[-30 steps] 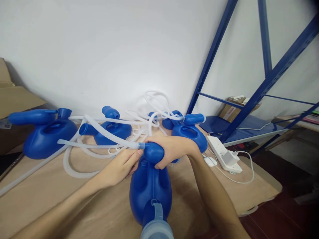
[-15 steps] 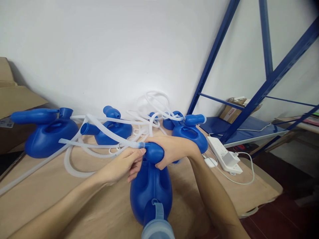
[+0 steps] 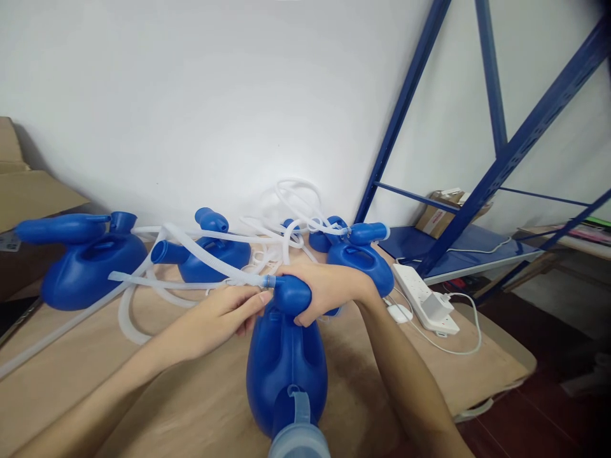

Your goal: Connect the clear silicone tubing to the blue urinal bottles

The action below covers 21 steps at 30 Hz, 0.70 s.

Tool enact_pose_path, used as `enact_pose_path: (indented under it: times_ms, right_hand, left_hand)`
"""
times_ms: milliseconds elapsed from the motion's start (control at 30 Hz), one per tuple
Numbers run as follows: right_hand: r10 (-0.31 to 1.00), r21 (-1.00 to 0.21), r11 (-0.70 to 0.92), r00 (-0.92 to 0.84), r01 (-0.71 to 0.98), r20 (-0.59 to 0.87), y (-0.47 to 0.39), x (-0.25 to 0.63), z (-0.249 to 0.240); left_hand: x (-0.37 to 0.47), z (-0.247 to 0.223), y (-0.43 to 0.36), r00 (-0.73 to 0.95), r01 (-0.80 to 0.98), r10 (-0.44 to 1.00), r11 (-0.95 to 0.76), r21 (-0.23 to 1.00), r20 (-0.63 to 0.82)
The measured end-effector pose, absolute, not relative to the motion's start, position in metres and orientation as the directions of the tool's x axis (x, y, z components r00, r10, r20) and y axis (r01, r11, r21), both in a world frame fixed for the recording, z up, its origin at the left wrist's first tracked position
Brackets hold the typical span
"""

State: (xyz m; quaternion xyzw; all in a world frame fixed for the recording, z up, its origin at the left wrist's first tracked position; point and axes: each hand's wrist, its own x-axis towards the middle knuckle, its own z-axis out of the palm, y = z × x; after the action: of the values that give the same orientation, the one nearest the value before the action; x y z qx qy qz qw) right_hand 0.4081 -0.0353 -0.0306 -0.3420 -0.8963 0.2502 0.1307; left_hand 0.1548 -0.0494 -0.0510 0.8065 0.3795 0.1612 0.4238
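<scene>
brown tabletop [image 3: 191, 407] is lying under a blue bottle [image 3: 286, 356], a white tube [image 3: 205, 256] slanting leftward from its top piece [image 3: 292, 294].
left hand [image 3: 229, 312] is resting nearest the joint [image 3: 270, 280], fingertips [image 3: 264, 296] meeting just beneath, hold unclear; right hand [image 3: 329, 286] is gripping the top piece from the right.

I see the left forearm [image 3: 128, 388] and right forearm [image 3: 408, 372] bare, both slim and tapering. The left hand [image 3: 233, 312] and right hand [image 3: 324, 287] are bare too; I make out the left thumbnail [image 3: 265, 297].
</scene>
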Motion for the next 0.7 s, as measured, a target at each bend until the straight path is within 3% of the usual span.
enact_pose_path:
  times_ms: [200, 367, 433, 500, 600, 700]
  right_hand:
    - [0.729, -0.499, 0.575, -0.683, 0.649, -0.048, -0.042, 0.412, -0.024]
    - [0.704, -0.555, 0.566, -0.708, 0.609, -0.059, -0.044, 0.425, -0.015]
    - [0.654, -0.585, 0.595, -0.755, 0.551, -0.046, -0.042, 0.432, -0.014]
    - [0.604, -0.625, 0.594, -0.794, 0.506, -0.069, -0.037, 0.44, -0.015]
    - [0.534, -0.706, 0.538, -0.834, 0.461, -0.138, -0.023, 0.45, -0.019]
    - [0.443, -0.798, 0.475, -0.884, 0.372, -0.148, -0.006, 0.455, -0.029]
  left_hand:
    - [0.125, -0.029, -0.055, 0.66, 0.558, 0.715, -0.671, 0.487, 0.229]
    - [0.112, -0.039, -0.034, 0.588, 0.698, 0.578, -0.716, 0.006, 0.567]
    - [0.105, -0.041, -0.022, 0.629, 0.685, 0.492, -0.718, -0.128, 0.602]
    - [0.097, -0.04, -0.012, 0.703, 0.627, 0.475, -0.766, -0.146, 0.528]
    - [0.086, -0.034, -0.006, 0.766, 0.571, 0.529, -0.821, -0.01, 0.366]
    - [0.08, -0.024, -0.008, 0.751, 0.586, 0.592, -0.802, 0.118, 0.293]
